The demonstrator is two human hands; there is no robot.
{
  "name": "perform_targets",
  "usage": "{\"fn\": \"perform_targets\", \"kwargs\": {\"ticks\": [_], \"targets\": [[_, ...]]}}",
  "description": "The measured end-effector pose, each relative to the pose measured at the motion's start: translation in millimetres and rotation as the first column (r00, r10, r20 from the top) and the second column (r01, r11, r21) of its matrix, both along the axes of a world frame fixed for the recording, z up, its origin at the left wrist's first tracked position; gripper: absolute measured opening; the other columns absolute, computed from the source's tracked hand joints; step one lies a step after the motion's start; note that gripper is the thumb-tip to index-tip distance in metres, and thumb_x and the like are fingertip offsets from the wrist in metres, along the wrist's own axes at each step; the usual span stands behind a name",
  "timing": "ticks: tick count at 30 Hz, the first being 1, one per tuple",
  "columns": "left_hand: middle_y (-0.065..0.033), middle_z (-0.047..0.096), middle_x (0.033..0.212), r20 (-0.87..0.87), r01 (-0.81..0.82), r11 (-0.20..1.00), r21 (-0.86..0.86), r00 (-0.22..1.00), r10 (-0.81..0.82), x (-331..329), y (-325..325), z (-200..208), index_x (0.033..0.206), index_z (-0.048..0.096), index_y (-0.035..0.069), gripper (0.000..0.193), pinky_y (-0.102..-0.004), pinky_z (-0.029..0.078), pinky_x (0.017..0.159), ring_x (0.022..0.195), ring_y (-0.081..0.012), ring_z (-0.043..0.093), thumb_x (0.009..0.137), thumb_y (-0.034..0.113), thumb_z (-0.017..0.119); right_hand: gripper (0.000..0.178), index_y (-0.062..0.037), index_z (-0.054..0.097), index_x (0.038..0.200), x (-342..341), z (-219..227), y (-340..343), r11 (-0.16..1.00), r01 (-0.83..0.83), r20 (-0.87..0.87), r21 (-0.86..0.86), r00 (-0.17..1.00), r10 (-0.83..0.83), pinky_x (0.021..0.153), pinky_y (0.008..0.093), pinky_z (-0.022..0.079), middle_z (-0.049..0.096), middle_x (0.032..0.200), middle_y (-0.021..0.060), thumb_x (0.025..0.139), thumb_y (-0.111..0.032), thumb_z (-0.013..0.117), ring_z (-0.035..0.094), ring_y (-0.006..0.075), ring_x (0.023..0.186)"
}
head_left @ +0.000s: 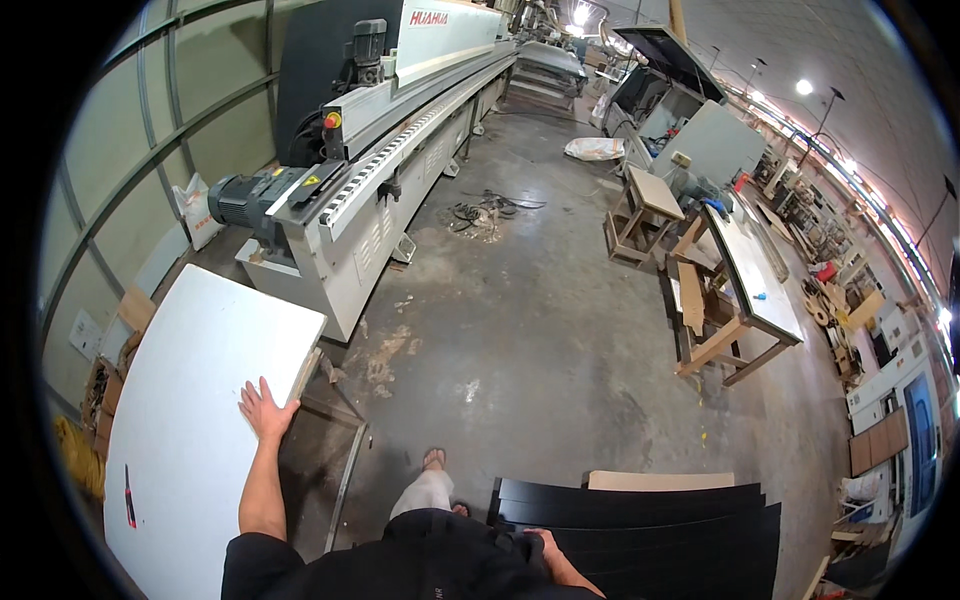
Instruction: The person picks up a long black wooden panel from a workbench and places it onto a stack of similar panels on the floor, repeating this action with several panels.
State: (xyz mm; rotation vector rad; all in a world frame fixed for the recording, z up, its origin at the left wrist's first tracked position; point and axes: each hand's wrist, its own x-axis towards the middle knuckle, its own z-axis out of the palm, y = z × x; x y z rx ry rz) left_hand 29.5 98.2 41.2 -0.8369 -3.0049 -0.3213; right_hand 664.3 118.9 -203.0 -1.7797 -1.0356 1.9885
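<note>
My left hand (267, 409) lies flat, fingers spread, on the right edge of a large white board (215, 345). That board tops a stack on a metal frame (345, 487). A slim red-and-black hand tool (130, 498) rests on the white surface, well left of my forearm. Low in the view, my right hand (545, 548) is beside my body, at the left end of several long black panels (640, 545). Its fingers are mostly hidden, so I cannot tell whether they touch a panel. A tan board (660, 481) shows behind the black panels.
Ahead on the left stands a long grey machine (350, 265) with a motor (250, 200). Tangled dark strips (490, 212) lie on the concrete floor (500, 330). A white-topped workbench (750, 265) and a small wooden table (650, 200) stand to the right.
</note>
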Motion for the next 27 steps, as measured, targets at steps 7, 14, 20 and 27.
{"fn": "perform_targets", "kwargs": {"ticks": [7, 14, 20, 27], "targets": [[-0.0251, 0.019, 0.144, 0.01, -0.019, 1.0, -0.013, 1.0, 0.019, 2, -4, 9, 0.139, 0.027, 0.007, 0.097, -0.0531, 0.01, 0.109, 0.135, -0.0398, 0.014, 0.063, 0.047, 0.072, 0.027, 0.0022, 0.064, 0.095, -20, 15, 18, 0.999, -0.05, 0.116, 0.014, 0.992, 0.048, 0.071, 0.0295, 0.048, 0.064, 0.083, 0.0079, 0.084, -0.023, 0.061, 0.059, 0.0192, 0.073], [-0.0254, 0.019, 0.144, 0.003, -0.014, 1.0, -0.013, 1.0, 0.014, 1, -2, 5, 0.139, 0.026, 0.007, 0.097, -0.0532, 0.01, 0.109, 0.134, -0.0399, 0.014, 0.063, 0.047, 0.072, 0.031, 0.0014, 0.063, 0.092, -27, 21, 21, 0.999, -0.051, 0.123, 0.01, 0.991, 0.049, 0.065, 0.0294, 0.047, 0.061, 0.077, 0.0051, 0.084, -0.029, 0.063, 0.057, 0.0151, 0.068], [-0.0262, 0.019, 0.143, 0.003, -0.01, 1.0, -0.011, 1.0, 0.01, 1, -2, 5, 0.139, 0.027, 0.006, 0.097, -0.0536, 0.009, 0.109, 0.134, -0.0404, 0.014, 0.063, 0.046, 0.072, 0.031, 0.001, 0.063, 0.093, -21, 15, 16, 0.994, -0.103, 0.091, 0.036, 0.991, 0.1, 0.064, 0.0292, 0.048, 0.062, 0.078, 0.0054, 0.083, -0.028, 0.064, 0.058, 0.0157, 0.067], [-0.0254, 0.017, 0.144, 0.043, -0.017, 1.0, -0.022, 0.999, 0.018, 5, 2, 12, 0.14, 0.025, 0.006, 0.098, -0.0529, 0.007, 0.109, 0.135, -0.0394, 0.011, 0.064, 0.047, 0.072, 0.028, -0.0012, 0.064, 0.09, -12, -6, 10, 1.0, -0.009, 0.005, -0.029, 1.0, 0.01, 0.063, 0.0297, 0.048, 0.062, 0.075, 0.0055, 0.082, -0.027, 0.065, 0.059, 0.0169, 0.065]]}}
